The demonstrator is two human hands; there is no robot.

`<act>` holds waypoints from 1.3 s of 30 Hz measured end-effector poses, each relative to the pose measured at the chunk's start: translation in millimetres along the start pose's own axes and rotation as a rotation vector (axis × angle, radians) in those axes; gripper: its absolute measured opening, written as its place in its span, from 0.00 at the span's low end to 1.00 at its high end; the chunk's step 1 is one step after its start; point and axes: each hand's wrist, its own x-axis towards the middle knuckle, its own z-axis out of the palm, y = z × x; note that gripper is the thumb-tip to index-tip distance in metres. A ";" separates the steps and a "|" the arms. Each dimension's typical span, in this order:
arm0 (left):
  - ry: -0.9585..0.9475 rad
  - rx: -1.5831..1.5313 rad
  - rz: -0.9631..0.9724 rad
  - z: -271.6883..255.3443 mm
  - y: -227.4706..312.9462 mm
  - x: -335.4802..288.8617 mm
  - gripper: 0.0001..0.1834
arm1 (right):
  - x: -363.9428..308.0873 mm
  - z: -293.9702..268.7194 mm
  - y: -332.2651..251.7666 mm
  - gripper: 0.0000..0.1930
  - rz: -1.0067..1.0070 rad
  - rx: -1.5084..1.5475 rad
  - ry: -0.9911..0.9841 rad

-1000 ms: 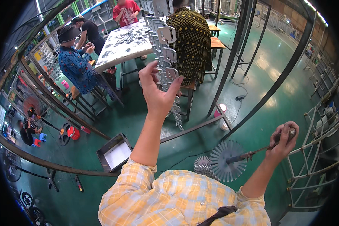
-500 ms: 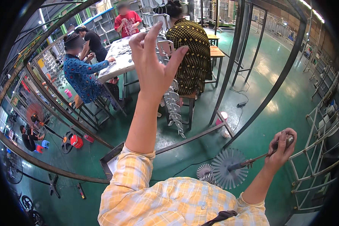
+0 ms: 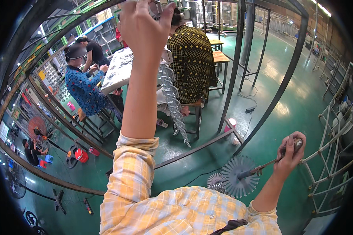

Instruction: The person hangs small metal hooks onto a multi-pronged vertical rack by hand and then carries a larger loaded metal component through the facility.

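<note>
My left hand [image 3: 145,27] is raised at the top of the view. Its thumb and fingers are closed around a shiny metal part [image 3: 156,8], partly hidden by the hand. Behind the forearm hangs a long strand of overlapping metal pieces [image 3: 171,98]. At the lower right, my right hand [image 3: 290,150] is wrapped round the dark, rounded end of a thin rod [image 3: 266,165]. The rod points to the hub of a toothed metal disc [image 3: 239,182], beside a smaller toothed disc [image 3: 215,180].
A dark metal frame [image 3: 192,152] surrounds me. Beyond it, a person in a yellow-and-black checked top [image 3: 192,62] sits close to the strand; others work around a white-topped table [image 3: 117,72]. A pale metal rack [image 3: 329,156] stands right. A cable [image 3: 202,171] crosses the floor.
My left hand has risen and gone slightly left, from spread fingers to closing around the metal part. The hanging strand has shifted a little. My right hand stays nearly still with the rod.
</note>
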 end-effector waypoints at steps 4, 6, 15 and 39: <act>-0.070 0.135 -0.093 2.8 2.0 14.3 0.13 | -2.3 1.5 0.6 0.07 -0.001 -0.042 0.020; -0.192 0.210 -0.012 2.0 -7.3 13.4 0.20 | -3.0 1.0 0.5 0.07 -0.011 -0.032 -0.003; -0.134 0.112 -0.103 -1.6 -0.4 22.4 0.06 | -2.3 2.6 -4.3 0.07 -0.002 -0.035 0.021; -0.261 -0.503 -0.463 -4.4 -3.8 39.0 0.02 | -1.7 0.2 -2.2 0.06 -0.015 -0.012 -0.002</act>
